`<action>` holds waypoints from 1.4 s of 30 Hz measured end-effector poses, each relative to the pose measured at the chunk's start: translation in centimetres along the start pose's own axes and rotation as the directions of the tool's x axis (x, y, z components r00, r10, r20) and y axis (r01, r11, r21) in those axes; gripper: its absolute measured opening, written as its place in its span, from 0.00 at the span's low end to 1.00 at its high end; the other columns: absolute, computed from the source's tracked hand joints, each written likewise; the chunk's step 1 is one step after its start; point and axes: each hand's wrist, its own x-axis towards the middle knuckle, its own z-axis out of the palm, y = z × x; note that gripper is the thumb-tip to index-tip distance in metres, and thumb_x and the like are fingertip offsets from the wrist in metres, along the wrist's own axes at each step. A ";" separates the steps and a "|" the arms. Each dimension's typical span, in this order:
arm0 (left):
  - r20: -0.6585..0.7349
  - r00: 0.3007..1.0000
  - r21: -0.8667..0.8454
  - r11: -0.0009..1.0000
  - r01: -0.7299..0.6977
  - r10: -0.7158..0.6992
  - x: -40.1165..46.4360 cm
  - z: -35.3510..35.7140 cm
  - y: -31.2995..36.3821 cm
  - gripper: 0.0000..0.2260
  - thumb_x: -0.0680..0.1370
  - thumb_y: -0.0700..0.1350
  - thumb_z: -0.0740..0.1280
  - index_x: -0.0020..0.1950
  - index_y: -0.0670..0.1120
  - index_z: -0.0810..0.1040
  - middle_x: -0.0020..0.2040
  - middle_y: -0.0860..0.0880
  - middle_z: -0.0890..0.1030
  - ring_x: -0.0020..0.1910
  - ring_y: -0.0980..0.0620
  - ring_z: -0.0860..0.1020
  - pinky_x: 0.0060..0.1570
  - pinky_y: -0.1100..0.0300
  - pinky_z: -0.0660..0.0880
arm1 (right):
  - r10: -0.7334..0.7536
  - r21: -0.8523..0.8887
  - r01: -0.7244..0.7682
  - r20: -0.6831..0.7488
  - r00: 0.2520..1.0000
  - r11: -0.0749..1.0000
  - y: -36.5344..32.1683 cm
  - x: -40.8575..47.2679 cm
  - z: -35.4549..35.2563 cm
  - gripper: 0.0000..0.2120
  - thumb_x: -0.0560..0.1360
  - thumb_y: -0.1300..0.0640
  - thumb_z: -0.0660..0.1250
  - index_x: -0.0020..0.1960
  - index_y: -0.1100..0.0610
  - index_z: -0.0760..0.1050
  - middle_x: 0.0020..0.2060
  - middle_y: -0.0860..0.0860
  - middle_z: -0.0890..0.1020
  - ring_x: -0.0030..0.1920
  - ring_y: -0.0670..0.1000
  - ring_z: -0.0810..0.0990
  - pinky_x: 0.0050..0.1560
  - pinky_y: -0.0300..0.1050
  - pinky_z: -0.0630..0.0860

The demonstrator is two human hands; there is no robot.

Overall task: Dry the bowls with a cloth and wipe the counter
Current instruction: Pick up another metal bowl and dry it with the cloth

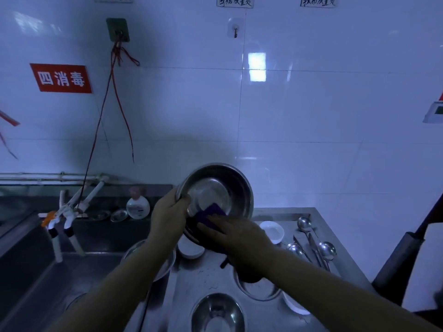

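Observation:
My left hand grips the left rim of a large steel bowl, tilted up so its inside faces me above the counter. My right hand presses a purple cloth against the bowl's lower inside wall, fingers laid over the cloth. Below on the steel counter lie two more steel bowls, one at the near edge and one under my right forearm. A further steel bowl sits by the sink edge, partly hidden by my left arm.
A sink with white taps lies to the left. White ceramic bowls, ladles and spoons lie on the counter's right. A soap bottle stands behind the sink. A dark pole leans at right.

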 end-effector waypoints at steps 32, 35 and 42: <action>0.293 0.956 0.389 0.912 -0.127 0.008 1.4 -1.8 -1.0 0.11 0.72 0.35 0.62 0.45 0.47 0.82 0.38 0.47 0.83 0.39 0.48 0.80 0.42 0.52 0.77 | -0.217 -0.047 0.227 0.154 0.964 0.973 3.0 1.0 -1.0 0.10 0.68 0.57 0.70 0.48 0.50 0.84 0.47 0.50 0.85 0.48 0.52 0.83 0.48 0.46 0.81; 0.345 0.939 0.496 0.848 -0.189 0.007 1.8 -1.2 -0.6 0.10 0.70 0.35 0.62 0.40 0.47 0.80 0.36 0.50 0.81 0.37 0.50 0.79 0.35 0.62 0.72 | -0.320 -0.144 0.339 0.137 0.937 0.930 3.9 2.1 -1.5 0.17 0.75 0.57 0.56 0.47 0.52 0.84 0.47 0.51 0.85 0.50 0.53 0.83 0.55 0.48 0.78; 0.408 0.913 0.619 0.733 -0.282 0.006 2.0 -0.3 -1.3 0.09 0.72 0.37 0.62 0.35 0.50 0.71 0.34 0.51 0.76 0.37 0.49 0.75 0.31 0.64 0.64 | -0.262 -0.277 0.383 0.387 0.884 0.881 3.7 1.7 -0.9 0.21 0.79 0.54 0.60 0.72 0.50 0.67 0.72 0.51 0.68 0.75 0.55 0.57 0.75 0.51 0.41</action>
